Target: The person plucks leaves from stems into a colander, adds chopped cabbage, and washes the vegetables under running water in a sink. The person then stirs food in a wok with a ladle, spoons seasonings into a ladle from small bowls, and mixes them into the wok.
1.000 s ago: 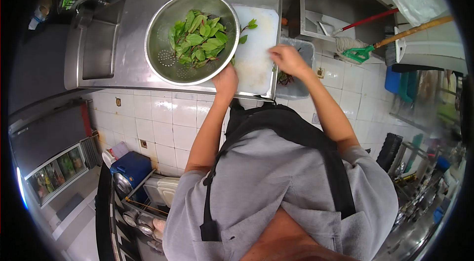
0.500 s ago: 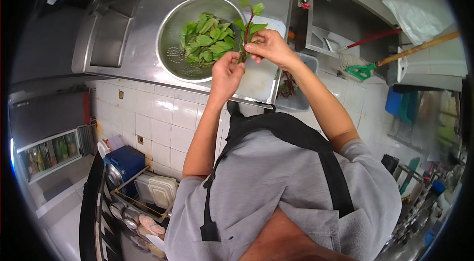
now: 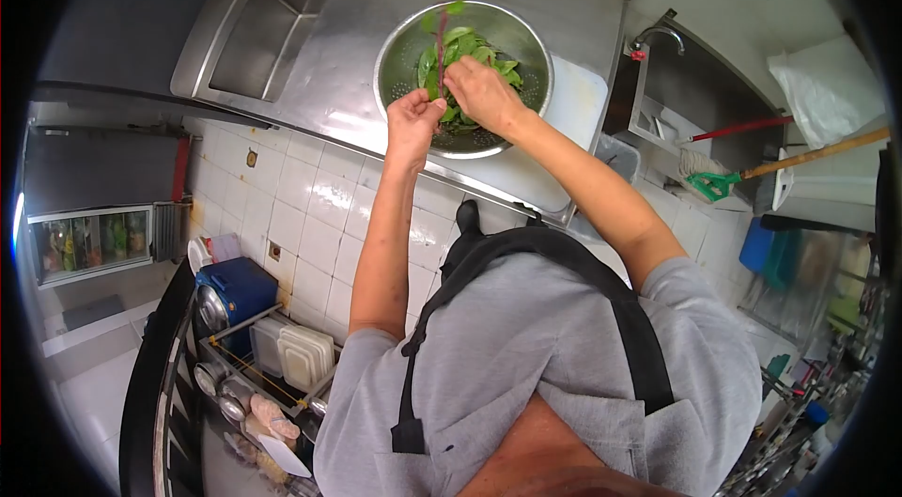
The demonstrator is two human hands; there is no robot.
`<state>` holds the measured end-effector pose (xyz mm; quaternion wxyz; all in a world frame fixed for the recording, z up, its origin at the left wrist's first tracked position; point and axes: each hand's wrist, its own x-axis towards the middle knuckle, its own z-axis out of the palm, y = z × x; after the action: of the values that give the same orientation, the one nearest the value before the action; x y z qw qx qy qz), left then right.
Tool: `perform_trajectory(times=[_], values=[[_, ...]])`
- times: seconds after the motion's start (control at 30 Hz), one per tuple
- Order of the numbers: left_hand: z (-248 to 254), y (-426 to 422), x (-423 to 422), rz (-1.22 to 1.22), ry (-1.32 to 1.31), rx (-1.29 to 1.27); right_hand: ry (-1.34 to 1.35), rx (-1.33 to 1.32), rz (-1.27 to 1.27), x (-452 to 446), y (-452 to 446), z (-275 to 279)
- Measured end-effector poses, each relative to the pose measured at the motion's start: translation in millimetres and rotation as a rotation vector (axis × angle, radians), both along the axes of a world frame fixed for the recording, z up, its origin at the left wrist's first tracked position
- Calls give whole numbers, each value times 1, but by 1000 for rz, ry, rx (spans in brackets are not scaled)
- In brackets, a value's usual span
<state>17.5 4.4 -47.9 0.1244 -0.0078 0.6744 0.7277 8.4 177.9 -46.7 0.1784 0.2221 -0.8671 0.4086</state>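
Observation:
Between the fingertips of my left hand [image 3: 413, 128], which is closed, the lower part of a reddish-purple leafy stem [image 3: 442, 32] is pinched. The stem stands upright, and its green top leaves are blurred. My right hand [image 3: 484, 98] is closed against the same stem just above the left fingers; whether it grips the stem or a leaf is hidden. Both hands are over the near part of a perforated metal colander [image 3: 383, 79]. Inside it lies a heap of loose green leaves [image 3: 481, 48], partly covered by my right hand.
A white cutting board [image 3: 581, 93] lies right of the colander on the steel counter [image 3: 348, 55]. A sink basin [image 3: 258, 46] is at left. Below the counter's right end stands a grey plastic tub [image 3: 618, 162]. A mop [image 3: 709, 182] leans farther right.
Both hands have moved left with the stem, from the colander's right rim to over its inside. The whole view has shifted, so the counter appears farther right.

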Motion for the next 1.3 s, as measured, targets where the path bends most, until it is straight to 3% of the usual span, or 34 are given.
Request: perform_trajectory(times=[0.17, 0.33, 0.47, 0.5, 0.57, 0.67, 0.77, 0.87, 0.9, 1.0, 1.1, 1.23, 1.27, 1.3], values=[[7, -38, -22, -41, -12, 61, -64, -12, 136, 0, -22, 15], [1, -51, -37, -166, 4, -14, -82, 286, 2, -14, -35, 6], [-14, -64, -46, -237, -86, 146, -100, 459, -171, -28, -22, -39], [-7, -72, -45, -278, -142, 255, -50, 367, -315, -40, -5, -59], [2, -81, -53, -334, -200, 376, -140, 134, -350, -44, 14, -46], [-2, -87, -54, -400, -227, 390, -172, -185, -230, -37, -8, -7], [-5, -81, -55, -442, -222, 404, -529, -552, 14, -38, -29, 15], [-2, -77, -50, -428, -254, 465, -475, -469, -62, -38, -35, 5], [-2, -77, -50, -434, -253, 446, -457, -436, -106, -36, -36, 8], [-6, -79, -46, -449, -224, 359, -45, -101, -235, -21, -48, 13], [-5, -77, -35, -418, -111, 144, -13, 59, -485, -35, -27, -22], [-7, -74, -29, -251, 141, -177, -430, 180, -379, -19, -10, 1], [-13, -72, -32, -221, 207, -221, -310, 143, -337, -18, -10, 2], [-10, -69, -30, -220, 232, -281, -368, 7, -334, -15, -17, 12]])
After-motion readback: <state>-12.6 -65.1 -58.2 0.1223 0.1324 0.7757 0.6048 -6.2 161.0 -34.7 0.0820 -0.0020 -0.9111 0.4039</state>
